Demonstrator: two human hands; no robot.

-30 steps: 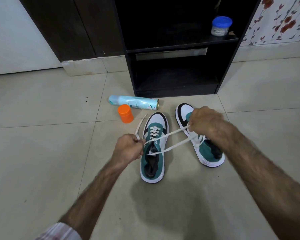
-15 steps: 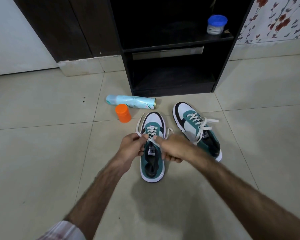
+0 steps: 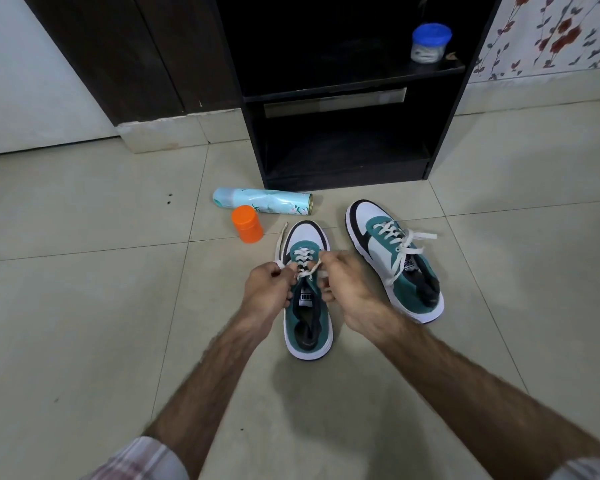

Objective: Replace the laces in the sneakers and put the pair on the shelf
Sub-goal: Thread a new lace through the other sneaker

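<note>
Head view: two sneakers (image 3: 308, 306), perhaps two cans (image 3: 262, 201)

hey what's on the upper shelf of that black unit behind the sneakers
One clear jar with a blue lid stands at the right end of the upper shelf, something whitish inside. The rest of that shelf is too dark to make out.
</note>
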